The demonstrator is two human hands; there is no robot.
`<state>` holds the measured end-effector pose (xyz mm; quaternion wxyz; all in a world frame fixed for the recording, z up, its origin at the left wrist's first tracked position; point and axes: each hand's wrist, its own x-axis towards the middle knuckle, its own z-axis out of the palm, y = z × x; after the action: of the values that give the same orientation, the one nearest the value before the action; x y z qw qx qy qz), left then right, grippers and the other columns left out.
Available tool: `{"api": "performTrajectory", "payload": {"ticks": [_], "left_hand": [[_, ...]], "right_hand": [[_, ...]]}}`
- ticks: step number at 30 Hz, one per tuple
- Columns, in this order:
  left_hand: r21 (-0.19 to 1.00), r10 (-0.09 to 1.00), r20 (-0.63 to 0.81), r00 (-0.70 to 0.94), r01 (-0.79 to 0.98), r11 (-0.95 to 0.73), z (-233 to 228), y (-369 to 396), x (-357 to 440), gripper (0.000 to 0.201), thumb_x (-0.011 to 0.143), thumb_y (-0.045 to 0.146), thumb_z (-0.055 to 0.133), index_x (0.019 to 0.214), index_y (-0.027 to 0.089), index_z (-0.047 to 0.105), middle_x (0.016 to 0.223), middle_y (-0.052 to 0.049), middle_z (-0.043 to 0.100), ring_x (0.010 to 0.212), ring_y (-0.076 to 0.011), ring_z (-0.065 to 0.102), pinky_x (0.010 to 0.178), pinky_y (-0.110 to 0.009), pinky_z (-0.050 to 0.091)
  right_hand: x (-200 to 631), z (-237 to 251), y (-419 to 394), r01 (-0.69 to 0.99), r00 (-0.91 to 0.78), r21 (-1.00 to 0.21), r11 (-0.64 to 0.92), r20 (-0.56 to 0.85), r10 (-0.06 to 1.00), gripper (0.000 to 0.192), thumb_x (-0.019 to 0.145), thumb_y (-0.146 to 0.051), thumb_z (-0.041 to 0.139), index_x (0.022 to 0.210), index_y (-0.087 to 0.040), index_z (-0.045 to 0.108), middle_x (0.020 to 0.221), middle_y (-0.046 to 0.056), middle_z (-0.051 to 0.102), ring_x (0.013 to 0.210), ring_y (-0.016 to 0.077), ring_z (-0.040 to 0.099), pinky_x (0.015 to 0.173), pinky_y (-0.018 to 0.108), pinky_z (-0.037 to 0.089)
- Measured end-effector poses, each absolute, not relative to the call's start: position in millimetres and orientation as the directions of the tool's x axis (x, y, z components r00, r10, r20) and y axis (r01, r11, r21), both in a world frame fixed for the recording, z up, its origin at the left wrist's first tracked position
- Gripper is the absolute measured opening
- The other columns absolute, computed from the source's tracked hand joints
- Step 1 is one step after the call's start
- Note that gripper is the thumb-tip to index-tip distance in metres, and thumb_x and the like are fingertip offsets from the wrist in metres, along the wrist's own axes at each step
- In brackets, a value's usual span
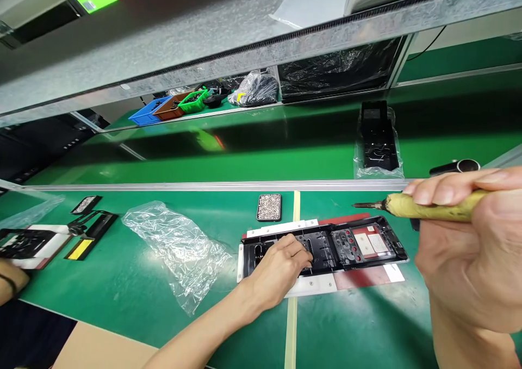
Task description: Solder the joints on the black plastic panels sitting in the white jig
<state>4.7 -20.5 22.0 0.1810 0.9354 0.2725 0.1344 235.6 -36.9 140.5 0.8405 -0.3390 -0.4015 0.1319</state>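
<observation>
Green bench: left hand presses black frame.

Mat green, smooth, slight sheen; belt behind it glossier, reflective. Black tray moulded plastic, semi-gloss, on a white and red plate, matt. Tool handle wrapped in yellowish tape, worn and rough; tip dark metal. Bag clear thin plastic, crinkled, shiny. Rail brushed metal. Small pad speckled, grainy. Bins hard coloured plastic. Wrapped part black plastic in clear film.
</observation>
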Motion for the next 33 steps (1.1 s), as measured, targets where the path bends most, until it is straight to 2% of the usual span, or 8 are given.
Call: {"api": "performTrajectory", "payload": {"ticks": [3,8,12,17,22,26,29,33], "left_hand": [[0.401,0.564,0.175,0.807,0.465,-0.789,21.4,-21.7,6.1,0.016,0.105,0.020,0.053,0.099,0.016,0.067,0.095,-0.007,0.071,0.092,-0.0211,0.063,0.082,-0.036,0.055],[0.437,0.591,0.244,0.769,0.456,-0.775,26.4,-23.7,6.5,0.013,0.104,0.020,0.055,0.107,0.014,0.066,0.097,-0.008,0.071,0.090,-0.0222,0.062,0.079,-0.036,0.057],[0.449,0.591,0.249,0.767,0.449,-0.772,28.0,-29.1,-0.5,0.020,0.105,0.013,0.050,0.117,0.015,0.065,0.104,-0.008,0.070,0.093,-0.0222,0.060,0.081,-0.036,0.057],[0.307,0.516,0.169,0.840,0.452,-0.837,27.4,-35.1,-1.2,0.031,0.104,0.010,0.045,0.132,0.011,0.058,0.112,-0.012,0.065,0.103,-0.0252,0.057,0.089,-0.040,0.057],[0.168,0.474,0.279,0.835,0.443,-0.880,33.6,-36.0,5.8,0.030,0.106,0.012,0.039,0.128,0.009,0.060,0.104,-0.013,0.066,0.096,-0.0248,0.058,0.080,-0.039,0.059],[0.211,0.540,0.406,0.737,0.499,-0.840,37.5,-36.3,1.2,0.030,0.104,0.007,0.040,0.128,0.012,0.060,0.107,-0.012,0.067,0.093,-0.0231,0.058,0.078,-0.038,0.059],[0.263,0.594,0.507,0.625,0.544,-0.797,36.8,-36.9,-4.4,0.028,0.102,0.006,0.048,0.126,0.014,0.061,0.105,-0.011,0.068,0.094,-0.0228,0.059,0.078,-0.038,0.059],[0.312,0.628,0.590,0.507,0.574,-0.757,31.9,-39.9,-10.0,0.029,0.100,0.004,0.052,0.122,0.017,0.064,0.101,-0.009,0.069,0.093,-0.0218,0.060,0.079,-0.038,0.059]], "right_hand": [[235.5,138.9,-33.8,0.090,0.627,-0.610,0.787,0.649,0.431,0.011,0.081,-0.021,0.078,0.086,-0.020,0.068,0.070,0.001,0.059,0.062,0.0202,0.057,0.060,0.042,0.051],[235.7,138.4,-36.0,0.079,0.595,-0.617,0.783,0.659,0.460,0.010,0.083,-0.023,0.076,0.088,-0.020,0.068,0.071,0.001,0.059,0.062,0.0198,0.058,0.060,0.043,0.052],[235.4,139.2,-39.6,0.076,0.599,-0.653,0.753,0.634,0.489,0.010,0.082,-0.016,0.068,0.090,-0.021,0.067,0.070,0.000,0.058,0.059,0.0195,0.057,0.055,0.042,0.052],[234.1,139.2,-39.8,0.074,0.569,-0.651,0.755,0.649,0.505,0.020,0.079,-0.009,0.062,0.093,-0.022,0.067,0.069,-0.001,0.058,0.057,0.0186,0.058,0.052,0.040,0.053],[229.3,140.0,-43.4,-0.007,0.504,-0.664,0.748,0.643,0.576,0.024,0.079,-0.002,0.059,0.092,-0.020,0.067,0.069,0.000,0.061,0.057,0.0176,0.059,0.053,0.038,0.053],[219.6,141.6,-46.4,-0.178,0.440,-0.721,0.670,0.551,0.709,0.007,0.092,-0.019,0.064,0.087,-0.022,0.067,0.058,-0.003,0.055,0.046,0.0138,0.049,0.045,0.032,0.045],[209.8,138.1,-46.3,-0.303,0.353,-0.761,0.574,0.469,0.809,0.031,0.095,-0.042,0.066,0.072,-0.022,0.062,0.048,-0.005,0.045,0.039,0.0102,0.039,0.040,0.027,0.039],[200.3,124.8,-44.0,-0.366,0.275,-0.800,0.476,0.395,0.876,0.038,0.097,-0.045,0.063,0.069,-0.021,0.055,0.047,-0.005,0.041,0.040,0.0093,0.038,0.039,0.024,0.036]]}}
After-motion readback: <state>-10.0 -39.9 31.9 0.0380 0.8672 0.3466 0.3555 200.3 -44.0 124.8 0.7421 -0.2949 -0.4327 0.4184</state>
